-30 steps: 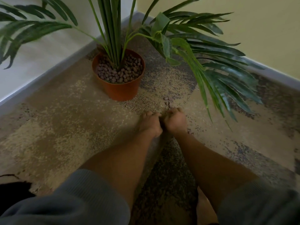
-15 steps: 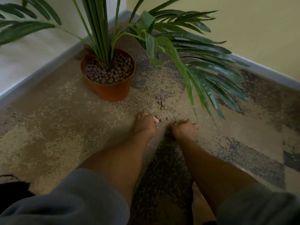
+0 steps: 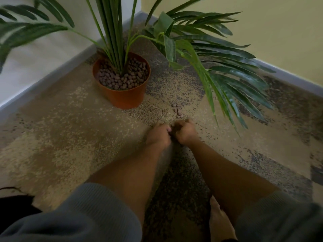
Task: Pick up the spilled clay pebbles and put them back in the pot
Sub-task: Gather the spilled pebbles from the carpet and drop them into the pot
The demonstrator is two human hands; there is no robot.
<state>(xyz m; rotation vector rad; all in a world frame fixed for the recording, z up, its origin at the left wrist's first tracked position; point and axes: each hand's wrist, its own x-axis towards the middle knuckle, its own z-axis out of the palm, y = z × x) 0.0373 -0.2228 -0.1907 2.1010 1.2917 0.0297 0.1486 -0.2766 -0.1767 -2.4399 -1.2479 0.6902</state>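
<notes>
A terracotta pot (image 3: 125, 99) stands in the room's corner with a tall green palm in it. Brown clay pebbles (image 3: 122, 78) fill its top. A small cluster of spilled clay pebbles (image 3: 177, 110) lies on the carpet to the right of the pot. Just in front of that cluster my two hands rest knuckle to knuckle on the carpet. My right hand (image 3: 185, 131) is curled into a fist over pebbles raked off the floor. My left hand (image 3: 158, 136) has its fingers bent inward against the right, and its palm is hidden.
Long palm fronds (image 3: 227, 75) hang low over the carpet to the right of my hands. Grey skirting boards (image 3: 43, 81) and walls close the corner behind the pot. My grey sleeves (image 3: 83, 215) fill the bottom of the view, with a dark object (image 3: 14, 206) at the lower left.
My hands were spread apart on the carpet half a second ago; they have now drawn together, and the right has closed into a fist. The loose pebbles near my fingers are gone.
</notes>
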